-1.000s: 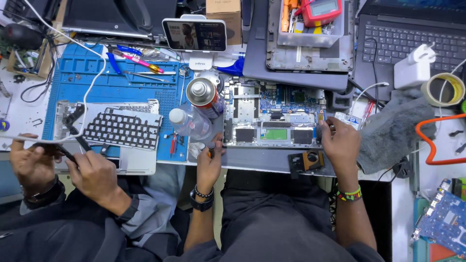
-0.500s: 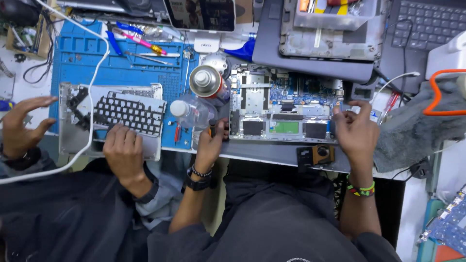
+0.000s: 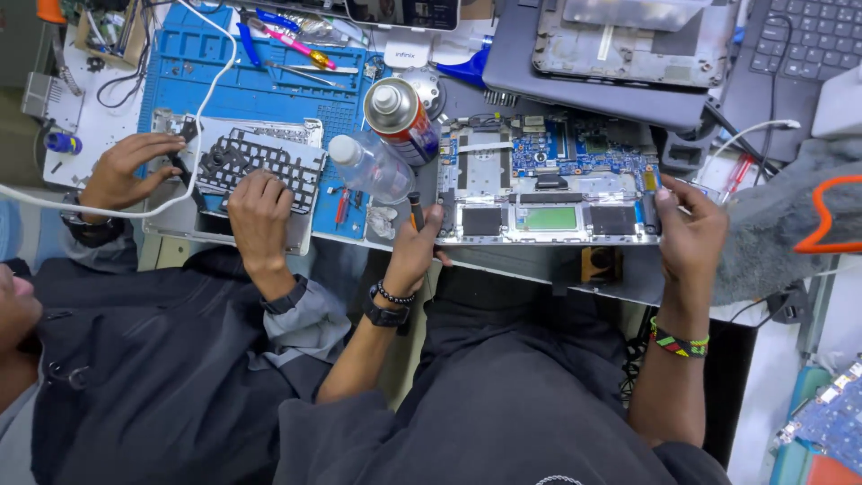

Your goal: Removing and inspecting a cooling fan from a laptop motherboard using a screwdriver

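An opened laptop base [image 3: 548, 184] lies on the bench with its blue circuit board and dark battery cells exposed. My left hand [image 3: 415, 247] grips its near left corner, with a dark screwdriver handle [image 3: 416, 212] beside the thumb. My right hand [image 3: 690, 232] holds the base's right edge, fingers curled over the rim. A beaded bracelet sits on my right wrist, a dark watch on my left.
To my left a co-worker's two hands [image 3: 260, 216] rest on a laptop palmrest with a keyboard [image 3: 260, 166] on a blue mat [image 3: 224, 76]. A spray can [image 3: 400, 112] and a clear bottle [image 3: 368, 166] stand between us. Laptops [image 3: 628, 54], a grey cloth [image 3: 781, 224] and tools crowd the back.
The view has shifted so the bench appears lower and further right. My hands keep their hold on the laptop base. The co-worker's far hand moved onto the palmrest's left edge.
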